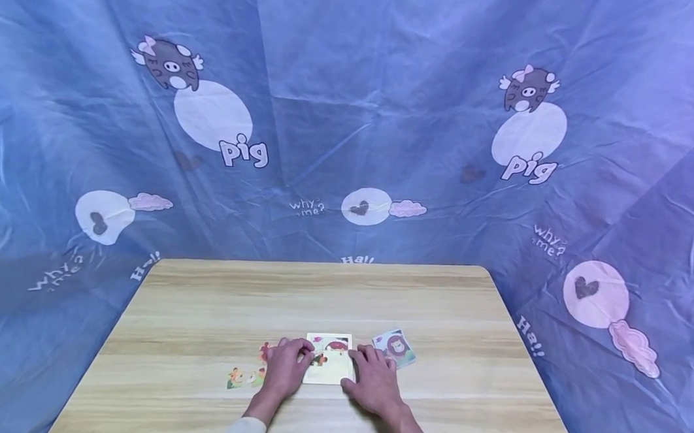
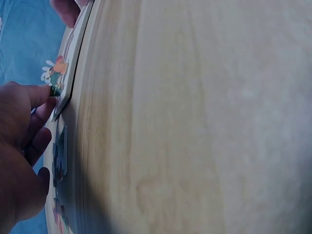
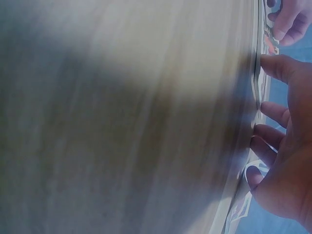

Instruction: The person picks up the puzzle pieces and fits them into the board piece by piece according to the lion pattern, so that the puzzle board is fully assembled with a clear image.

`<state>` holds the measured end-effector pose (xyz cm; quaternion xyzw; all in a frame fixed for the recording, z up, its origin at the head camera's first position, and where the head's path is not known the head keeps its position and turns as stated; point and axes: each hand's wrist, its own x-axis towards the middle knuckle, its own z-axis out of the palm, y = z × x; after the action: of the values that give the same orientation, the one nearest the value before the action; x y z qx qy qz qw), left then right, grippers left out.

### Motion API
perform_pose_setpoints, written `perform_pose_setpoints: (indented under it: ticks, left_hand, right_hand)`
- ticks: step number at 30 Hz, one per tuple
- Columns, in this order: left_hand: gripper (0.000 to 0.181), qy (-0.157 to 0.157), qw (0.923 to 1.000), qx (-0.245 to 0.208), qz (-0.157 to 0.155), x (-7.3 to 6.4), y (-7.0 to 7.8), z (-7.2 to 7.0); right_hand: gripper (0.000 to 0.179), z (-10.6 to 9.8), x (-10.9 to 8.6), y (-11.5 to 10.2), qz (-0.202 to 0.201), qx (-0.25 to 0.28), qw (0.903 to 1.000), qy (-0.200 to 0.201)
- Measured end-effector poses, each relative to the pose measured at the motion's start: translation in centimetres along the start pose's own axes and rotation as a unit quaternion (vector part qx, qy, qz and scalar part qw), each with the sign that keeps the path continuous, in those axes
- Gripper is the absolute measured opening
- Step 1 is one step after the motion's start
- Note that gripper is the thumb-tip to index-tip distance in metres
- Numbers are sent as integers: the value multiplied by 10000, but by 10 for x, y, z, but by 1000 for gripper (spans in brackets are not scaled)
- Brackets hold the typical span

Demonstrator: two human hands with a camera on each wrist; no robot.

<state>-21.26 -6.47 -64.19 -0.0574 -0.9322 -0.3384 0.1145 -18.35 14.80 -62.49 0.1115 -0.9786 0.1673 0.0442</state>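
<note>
My left hand (image 1: 284, 370) pinches a jigsaw piece (image 1: 320, 359) between thumb and fingers, over the left side of a pale puzzle tray (image 1: 331, 375). In the left wrist view, the piece (image 2: 57, 73) shows a white rabbit-like shape with orange and green and tilts up close over the tray's surface. Pieces with a pink and dark red picture (image 1: 336, 345) fill the tray's upper part. My right hand (image 1: 376, 380) rests at the tray's right edge, thumb at the lower corner and fingers spread, holding no piece.
Left of the tray lie loose jigsaw pieces: an orange and green one (image 1: 235, 377), a pale green one (image 1: 257, 377) and a red one (image 1: 265, 351) partly behind my left hand. A lion picture card (image 1: 398, 345) lies beyond my right fingers. Blue cloth (image 1: 352, 125) hangs behind the wooden table (image 1: 201, 300).
</note>
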Motion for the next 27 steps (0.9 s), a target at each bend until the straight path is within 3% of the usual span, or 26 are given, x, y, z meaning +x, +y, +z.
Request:
perform_pose_setpoints:
  ticks: [8,17,27]
  left_hand:
    - [14,145,9992,341,155,-2,1,1]
    - [32,-101,9947,843,581,-7,1,-1]
    - [25,-30,9936,895,687,-9,0,-2]
  right_hand:
    - [61,1,0,1,-6,21,10000,1]
    - [62,3,0,4,64,-38,10000,-52]
    - [60,5,-2,4,-34,40,10000,80]
